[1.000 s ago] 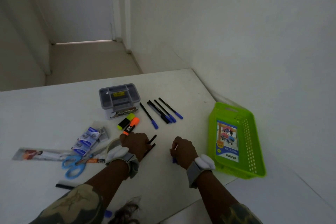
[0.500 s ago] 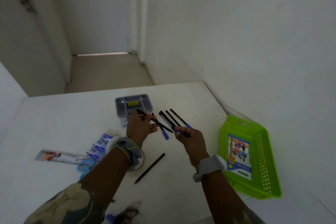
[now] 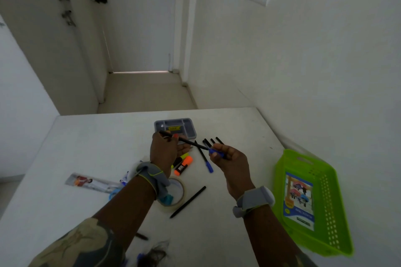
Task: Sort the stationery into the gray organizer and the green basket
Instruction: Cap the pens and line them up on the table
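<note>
The left hand (image 3: 165, 149) is pinching a black pen (image 3: 184, 141) near its back end, and the right hand (image 3: 227, 158) is closing its fingers around a blue cap (image 3: 214, 152) at the pen's tip, both raised above the table (image 3: 86, 147). The pen is looking light, stiff and smooth, so gripping mid-barrel is likely keeping it from swivelling. Just behind, the gray organizer (image 3: 192, 131) is sitting open. More pens (image 3: 205, 159) are lying beside it; the green basket (image 3: 308, 197) is waiting well to the right.
</note>
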{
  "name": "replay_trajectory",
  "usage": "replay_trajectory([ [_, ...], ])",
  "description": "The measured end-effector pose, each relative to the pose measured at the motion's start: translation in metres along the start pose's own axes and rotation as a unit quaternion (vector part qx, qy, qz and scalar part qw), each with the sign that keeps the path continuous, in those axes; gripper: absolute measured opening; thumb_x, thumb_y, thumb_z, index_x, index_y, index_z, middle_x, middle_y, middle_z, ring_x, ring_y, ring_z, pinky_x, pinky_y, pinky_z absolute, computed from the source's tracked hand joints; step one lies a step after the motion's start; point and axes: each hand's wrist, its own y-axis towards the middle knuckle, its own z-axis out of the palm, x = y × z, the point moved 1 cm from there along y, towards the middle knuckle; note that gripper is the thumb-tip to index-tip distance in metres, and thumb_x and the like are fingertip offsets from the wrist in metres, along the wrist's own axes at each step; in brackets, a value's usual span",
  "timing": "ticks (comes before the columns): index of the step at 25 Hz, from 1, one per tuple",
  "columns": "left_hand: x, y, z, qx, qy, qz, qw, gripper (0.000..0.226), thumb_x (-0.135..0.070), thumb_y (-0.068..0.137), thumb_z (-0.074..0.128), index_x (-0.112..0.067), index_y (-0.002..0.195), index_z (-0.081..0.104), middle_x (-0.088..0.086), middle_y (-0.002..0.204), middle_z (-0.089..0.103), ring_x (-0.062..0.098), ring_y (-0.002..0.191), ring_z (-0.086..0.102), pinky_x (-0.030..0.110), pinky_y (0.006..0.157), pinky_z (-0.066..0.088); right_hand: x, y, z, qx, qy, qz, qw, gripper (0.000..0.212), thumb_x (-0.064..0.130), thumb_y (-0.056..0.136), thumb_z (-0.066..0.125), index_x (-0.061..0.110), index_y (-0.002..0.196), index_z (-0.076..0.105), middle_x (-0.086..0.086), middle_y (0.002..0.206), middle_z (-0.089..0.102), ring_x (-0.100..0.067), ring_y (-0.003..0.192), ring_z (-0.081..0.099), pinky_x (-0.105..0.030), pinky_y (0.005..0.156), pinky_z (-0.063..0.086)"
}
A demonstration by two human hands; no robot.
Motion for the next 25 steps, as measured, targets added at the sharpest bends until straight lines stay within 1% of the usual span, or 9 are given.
replay_trajectory([
  [2, -0.002, -0.005, 0.001, 0.006, 0.0, 0.0, 1.0, 0.028, -0.004, 0.097, 0.038, 0.012, 0.12, 0.045, 0.032, 0.109, 0.061, 0.021, 0.061, 0.072, 0.03, 0.057, 0.061, 0.001, -0.001, 0.0, 0.004, -0.004, -0.008, 1.0, 0.032, -0.007, 0.081, 0.062, 0.024, 0.086, 0.065, -0.005, 0.095, 0.069, -0.025, 0.1, 0.064, -0.027, 0.089, 0.054],
  [5, -0.006, -0.013, 0.004, 0.008, 0.003, -0.003, 1.0, 0.025, -0.006, 0.097, 0.039, 0.01, 0.114, 0.049, 0.03, 0.103, 0.062, 0.016, 0.056, 0.07, 0.029, 0.06, 0.061, 0.004, -0.003, -0.002, 0.002, 0.002, -0.022, 1.0, 0.031, -0.008, 0.08, 0.062, 0.021, 0.087, 0.064, -0.006, 0.094, 0.069, -0.021, 0.095, 0.065, -0.02, 0.083, 0.056],
  [9, -0.005, -0.02, 0.008, 0.007, 0.005, -0.013, 1.0, 0.023, -0.011, 0.096, 0.045, 0.006, 0.111, 0.05, 0.028, 0.102, 0.062, 0.026, 0.072, 0.067, 0.025, 0.057, 0.06, 0.006, -0.005, -0.001, 0.01, -0.002, -0.036, 0.999, 0.031, -0.011, 0.078, 0.063, 0.02, 0.086, 0.062, -0.001, 0.09, 0.07, -0.004, 0.082, 0.068, -0.014, 0.076, 0.055],
  [12, -0.006, -0.024, 0.008, 0.023, 0.009, -0.021, 0.999, 0.017, -0.012, 0.094, 0.048, 0.003, 0.1, 0.055, 0.025, 0.097, 0.064, 0.026, 0.08, 0.066, 0.023, 0.059, 0.06, 0.005, -0.003, -0.003, -0.004, -0.037, -0.048, 0.998, 0.028, -0.008, 0.078, 0.064, 0.018, 0.085, 0.066, -0.002, 0.089, 0.071, -0.01, 0.084, 0.068, -0.016, 0.078, 0.056],
  [15, -0.007, -0.025, 0.005, 0.035, 0.017, -0.027, 0.999, 0.018, -0.012, 0.093, 0.05, 0.004, 0.101, 0.057, 0.018, 0.089, 0.066, 0.023, 0.08, 0.067, 0.023, 0.062, 0.06, 0.002, -0.001, -0.007, -0.006, -0.071, -0.05, 0.996, 0.021, -0.004, 0.08, 0.065, 0.014, 0.089, 0.072, -0.005, 0.085, 0.073, -0.015, 0.082, 0.069, -0.019, 0.077, 0.056],
  [17, -0.006, -0.029, 0.005, 0.043, 0.031, -0.026, 0.998, 0.013, -0.01, 0.094, 0.048, -0.001, 0.094, 0.058, 0.016, 0.091, 0.066, 0.021, 0.078, 0.066, 0.023, 0.063, 0.059, 0.001, -0.001, -0.006, 0.014, -0.047, -0.034, 0.998, 0.018, -0.003, 0.081, 0.064, 0.007, 0.094, 0.071, 0.0, 0.077, 0.073, -0.01, 0.072, 0.07, -0.016, 0.07, 0.055],
  [19, -0.007, -0.03, 0.007, 0.059, 0.063, -0.002, 0.996, 0.013, -0.009, 0.095, 0.046, -0.006, 0.088, 0.057, 0.017, 0.095, 0.065, 0.019, 0.078, 0.067, 0.023, 0.065, 0.059, -0.001, -0.001, -0.003, 0.039, 0.004, -0.002, 0.999, 0.018, -0.003, 0.083, 0.061, -0.001, 0.1, 0.068, -0.001, 0.075, 0.073, -0.01, 0.069, 0.069, -0.016, 0.067, 0.056],
  [23, -0.021, -0.023, 0.011, 0.119, 0.122, 0.054, 0.984, 0.012, -0.003, 0.094, 0.045, -0.003, 0.088, 0.055, 0.016, 0.092, 0.065, 0.006, 0.064, 0.07, 0.02, 0.063, 0.058, -0.004, 0.002, 0.0, 0.062, 0.105, 0.069, 0.99, 0.019, -0.004, 0.086, 0.056, 0.006, 0.099, 0.065, -0.005, 0.083, 0.071, -0.011, 0.072, 0.069, -0.017, 0.067, 0.057],
  [25, -0.024, -0.019, 0.015, 0.142, 0.172, 0.064, 0.973, 0.009, -0.002, 0.094, 0.046, 0.001, 0.094, 0.054, 0.012, 0.087, 0.065, 0.002, 0.063, 0.069, 0.016, 0.06, 0.057, -0.008, 0.0, 0.003, 0.095, 0.086, 0.089, 0.988, 0.021, -0.004, 0.087, 0.055, 0.006, 0.103, 0.064, -0.005, 0.085, 0.07, -0.013, 0.076, 0.068, -0.019, 0.066, 0.057],
])
